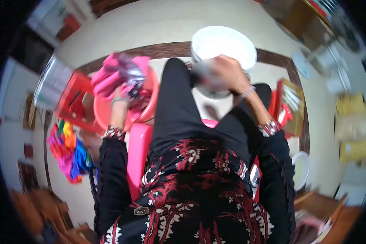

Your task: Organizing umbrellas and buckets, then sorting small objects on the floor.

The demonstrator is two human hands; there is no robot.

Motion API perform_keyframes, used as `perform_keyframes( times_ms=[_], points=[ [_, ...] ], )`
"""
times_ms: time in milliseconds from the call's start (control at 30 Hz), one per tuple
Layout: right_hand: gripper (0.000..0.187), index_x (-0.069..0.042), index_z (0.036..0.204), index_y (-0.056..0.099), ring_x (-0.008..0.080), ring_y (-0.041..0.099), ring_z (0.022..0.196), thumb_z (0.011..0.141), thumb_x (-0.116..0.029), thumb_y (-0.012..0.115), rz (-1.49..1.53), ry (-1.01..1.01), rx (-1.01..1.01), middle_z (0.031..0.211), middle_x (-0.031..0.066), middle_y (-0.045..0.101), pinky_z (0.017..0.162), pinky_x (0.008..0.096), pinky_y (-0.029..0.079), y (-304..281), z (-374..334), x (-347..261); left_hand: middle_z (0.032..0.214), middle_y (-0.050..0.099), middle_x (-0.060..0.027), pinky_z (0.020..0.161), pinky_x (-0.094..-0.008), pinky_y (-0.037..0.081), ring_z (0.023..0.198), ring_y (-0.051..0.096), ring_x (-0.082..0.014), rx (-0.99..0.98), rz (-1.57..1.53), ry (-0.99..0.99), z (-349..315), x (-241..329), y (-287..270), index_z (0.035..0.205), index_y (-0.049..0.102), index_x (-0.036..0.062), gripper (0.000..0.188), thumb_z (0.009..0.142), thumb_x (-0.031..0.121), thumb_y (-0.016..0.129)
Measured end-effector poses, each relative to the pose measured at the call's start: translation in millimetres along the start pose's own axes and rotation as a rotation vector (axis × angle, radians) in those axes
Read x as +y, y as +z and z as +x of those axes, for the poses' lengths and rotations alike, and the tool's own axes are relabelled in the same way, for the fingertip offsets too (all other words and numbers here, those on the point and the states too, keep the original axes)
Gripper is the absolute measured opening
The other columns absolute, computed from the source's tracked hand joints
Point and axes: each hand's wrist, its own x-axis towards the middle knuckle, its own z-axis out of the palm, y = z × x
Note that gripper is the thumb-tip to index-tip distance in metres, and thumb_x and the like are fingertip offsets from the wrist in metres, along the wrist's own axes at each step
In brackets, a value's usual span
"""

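On the left, my left hand [121, 95] reaches into a coral-pink basin [102, 114]. Its fingers are hidden among crumpled bright pink material [107, 77] and a shiny, purplish plastic bag [133, 73]. My right hand [231, 73] is over a round, dark, blurred thing [207, 77] between my knees. The fingers look bent around part of it, but blur hides what they grip. Just beyond this hand stands a large white basin [224, 42], its inside washed out by glare.
Multicoloured cloth [71, 152] lies on the floor at left, near a red stool [75, 95]. At right are a box with red and white items [290, 101] and a pale tub [301, 171]. Yellowish cartons [351, 126] stand farther right. Pink seat [138, 160] is under me.
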Motion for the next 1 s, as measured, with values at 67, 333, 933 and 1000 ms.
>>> perform_keyframes(
  times_ms=[67, 333, 933, 1000],
  points=[
    [0.015, 0.0, 0.085, 0.06, 0.0094, 0.055, 0.06, 0.085, -0.012, 0.05, -0.041, -0.04, -0.012, 0.065, 0.0056, 0.058, 0.057, 0.0245, 0.046, 0.2, -2.4, 10.4, 0.098, 0.062, -0.0066, 0.085, -0.0423, 0.044, 0.094, 0.055, -0.0225, 0.349, -0.404, -0.041, 10.9, -6.0, -10.5, 0.114, 0.047, 0.0075, 0.032, 0.082, 0.007, 0.047],
    [0.014, -0.004, 0.072, 0.062, 0.0326, 0.061, 0.07, 0.071, -0.014, 0.053, -0.253, -0.267, -0.196, 0.07, 0.017, 0.061, 0.067, 0.0408, 0.047, 21.3, -2.4, 5.9, 0.091, 0.062, -0.0094, 0.079, -0.0335, 0.049, 0.086, 0.06, -0.0232, 0.25, 1.596, -0.031, 17.3, -23.7, -57.8, 0.107, 0.051, 0.0047, 0.047, 0.067, 0.022, 0.071],
    [0.016, -0.003, 0.075, 0.061, 0.0352, 0.059, 0.067, 0.073, -0.014, 0.051, -0.308, -0.124, -0.151, 0.071, 0.0179, 0.061, 0.064, 0.0419, 0.047, -33.1, -19.8, 75.5, 0.079, 0.062, 0.0003, 0.061, -0.0238, 0.049, 0.071, 0.06, -0.011, -0.034, 0.034, -0.173, 19.2, 41.7, 149.5, 0.092, 0.061, 0.0098, 0.014, 0.082, 0.019, 0.062],
    [0.016, -0.003, 0.077, 0.061, 0.036, 0.059, 0.068, 0.074, -0.014, 0.05, -0.272, -0.038, 0.077, 0.071, 0.0185, 0.061, 0.066, 0.0424, 0.047, -45.3, -23.8, 93.5, 0.076, 0.06, 0.0006, 0.059, -0.0238, 0.048, 0.067, 0.058, -0.0111, -0.006, 0.141, -0.105, 8.7, 50.3, 157.3, 0.094, 0.06, 0.009, 0.016, 0.083, 0.021, 0.061]
  ],
)
